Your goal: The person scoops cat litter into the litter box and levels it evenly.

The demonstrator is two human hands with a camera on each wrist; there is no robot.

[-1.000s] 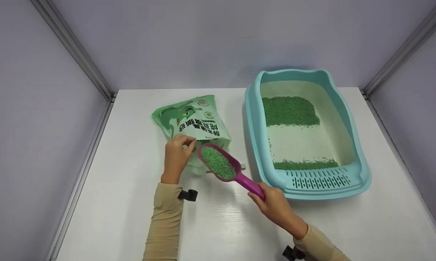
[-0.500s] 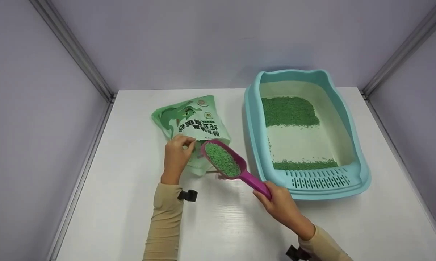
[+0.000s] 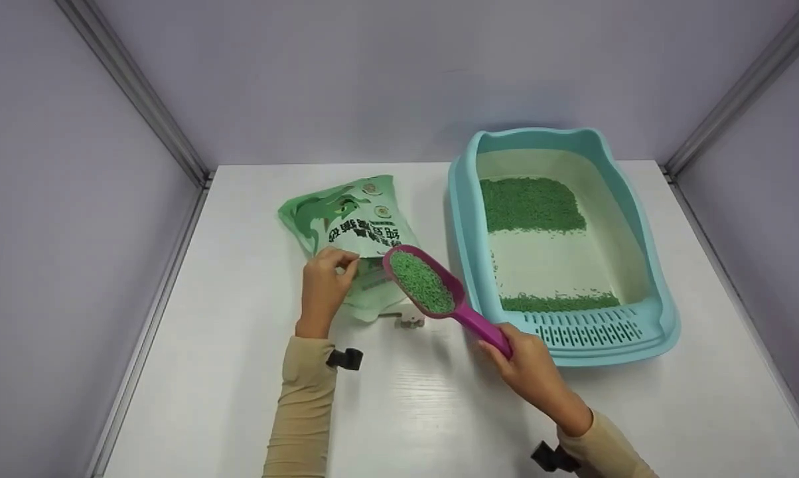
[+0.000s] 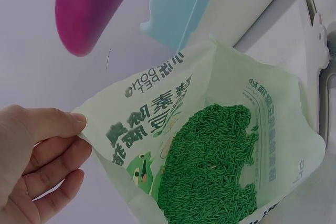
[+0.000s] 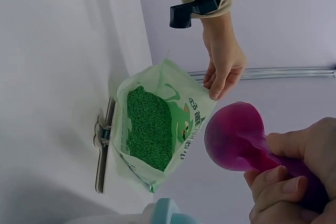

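My left hand (image 3: 326, 285) pinches the upper edge of a green cat litter bag (image 3: 346, 209) between thumb and forefinger, holding its mouth apart. Green pellets (image 4: 210, 166) show inside the bag in the left wrist view. With my right hand (image 3: 529, 368) I grip the handle of a magenta scoop (image 3: 458, 299), raised above the table between bag and tray. A heap of green pellets (image 3: 425, 284) fills its bowl. To the right stands a blue litter tray (image 3: 462, 212), with one wide patch of pellets (image 3: 532, 204) toward its back and a narrower strip (image 3: 562, 303) at the front.
A sealing clip (image 5: 105, 145) lies on the white table (image 3: 227, 372) beside the bag's mouth. The tray has a slotted front ledge (image 3: 585, 332), close to my right hand. Grey-lavender walls (image 3: 399, 79) enclose the back and sides.
My right hand has carried the loaded scoop to the right and slightly back, off the bag's mouth toward the tray. More of the clip now shows. My left hand keeps its place.
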